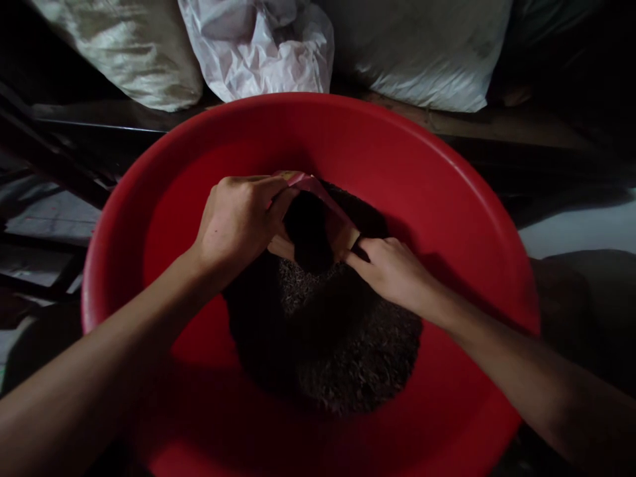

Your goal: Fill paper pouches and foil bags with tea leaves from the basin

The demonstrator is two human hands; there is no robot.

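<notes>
A large red basin [173, 146] holds a heap of dark loose material [362, 371] that looks like dried tea leaves. Over the heap is a small paper-like bag [340, 225], pinkish and tan, with its mouth spread and a dark inside. My left hand [241, 215] pinches the bag's rim on the left, fingers closed. On the right, the fingers of my right hand [390, 268] are closed on the bag's lower right edge. How full the bag is, I cannot tell in the shadow.
Behind the basin stand a crumpled white plastic bag [268, 53], a pale sack [134, 53] at left and a bigger pale sack [427, 46] at right. They rest by a dark wooden ledge [517, 129]. Dark bars [44, 265] cross the left side.
</notes>
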